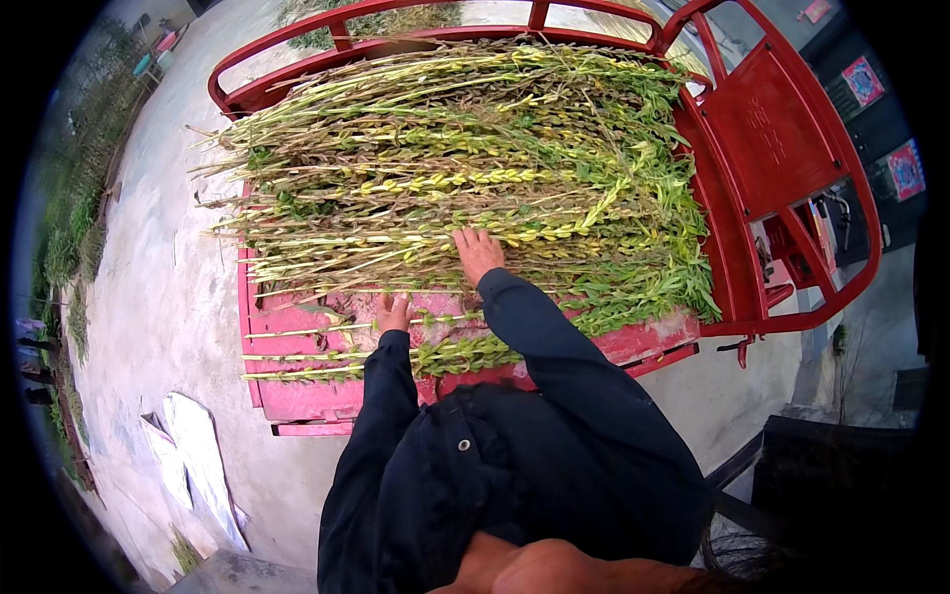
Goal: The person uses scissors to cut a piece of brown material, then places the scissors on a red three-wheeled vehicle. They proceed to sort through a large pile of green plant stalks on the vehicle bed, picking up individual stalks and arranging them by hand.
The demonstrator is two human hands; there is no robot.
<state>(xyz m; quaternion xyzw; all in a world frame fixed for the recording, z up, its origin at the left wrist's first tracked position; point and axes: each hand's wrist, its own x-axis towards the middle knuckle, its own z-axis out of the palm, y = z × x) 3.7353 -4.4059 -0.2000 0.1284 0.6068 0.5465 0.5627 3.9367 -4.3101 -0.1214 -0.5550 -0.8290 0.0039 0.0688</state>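
Cut pod-bearing stalks (416, 148), which look like sesame, lie in a thick layer across a red cart bed (282, 322). Their bare cut ends point left, and the leafy green tops lie to the right. My right hand (479, 253) rests on the near side of this layer with its fingers stretched over the stalks. Lower and to the left, my left hand (394, 313) lies across a single stalk (307, 332), fingertips slightly apart. Closer to my body, a few more podded stalks (465, 353) lie on the bed, partly hidden by my left forearm.
A red rail (376, 10) borders the cart's far side, and a tall red frame (772, 129) stands at its right end. Pale sacks (203, 460) lie on the concrete (158, 297) at lower left. Plants (74, 218) line the left edge.
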